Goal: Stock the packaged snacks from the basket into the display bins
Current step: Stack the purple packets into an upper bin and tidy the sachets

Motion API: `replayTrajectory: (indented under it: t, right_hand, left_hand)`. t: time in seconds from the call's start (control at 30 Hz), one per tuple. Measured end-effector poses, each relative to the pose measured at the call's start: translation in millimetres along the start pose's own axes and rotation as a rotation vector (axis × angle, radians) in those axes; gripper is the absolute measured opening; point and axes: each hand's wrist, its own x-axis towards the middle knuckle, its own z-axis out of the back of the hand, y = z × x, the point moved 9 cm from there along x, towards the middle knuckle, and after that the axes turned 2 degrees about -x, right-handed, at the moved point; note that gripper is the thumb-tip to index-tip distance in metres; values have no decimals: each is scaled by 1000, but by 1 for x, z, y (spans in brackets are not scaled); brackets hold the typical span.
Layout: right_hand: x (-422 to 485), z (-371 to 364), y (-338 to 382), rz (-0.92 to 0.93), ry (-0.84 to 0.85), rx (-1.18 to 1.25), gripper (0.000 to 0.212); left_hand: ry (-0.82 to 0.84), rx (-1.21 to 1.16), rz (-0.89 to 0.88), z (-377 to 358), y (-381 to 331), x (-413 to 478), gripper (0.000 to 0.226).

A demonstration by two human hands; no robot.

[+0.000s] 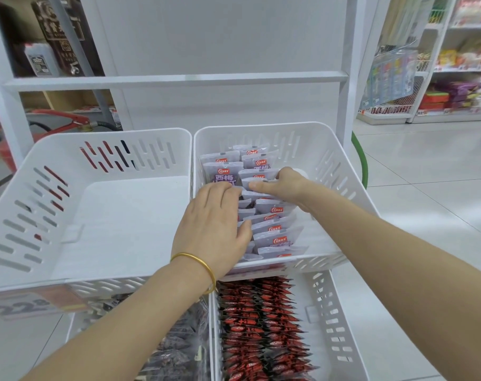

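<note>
I note purple packets in the white bin, two front-to-back rows: left hand flat, fingers straight, on its left row; right hand nearer its back, index extended, grip unclear.

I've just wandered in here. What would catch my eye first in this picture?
Two bare hands meet in the upper right white bin, the left hand and right hand touching rows of purple-and-white snack packets. Just below, red-and-black packets fill another bin, and a gold bangle circles the left wrist.
</note>
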Motion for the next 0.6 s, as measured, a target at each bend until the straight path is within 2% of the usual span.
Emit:
replayTrajectory:
  t: [0.1,0.17,0.23,0.33,0.43,0.5,0.6]
  right_hand:
    - [-8,7,6,50,-65,43,84]
    - [-18,17,20,199,-192,64,87]
    - [-24,11,34,329,-212,-64,80]
    - [-15,-11,32,309,-89,-301,71]
    - [-11,-13,30,265,-40,-438,70]
    - [-19,-5,34,262,-58,-432,66]
    - [-60,22,45,325,-194,-312,58]
  left_hand:
    - [0,-4,7,2,0,0,48]
    - [20,-9,12,0,1,0,48]
    - [24,-11,9,0,0,-1,49]
    - [20,-20,6,1,-2,0,49]
    - [14,-38,14,2,-1,0,47]
    - [15,-44,9,3,-1,0,45]
    - [24,-80,-9,9,-3,0,47]
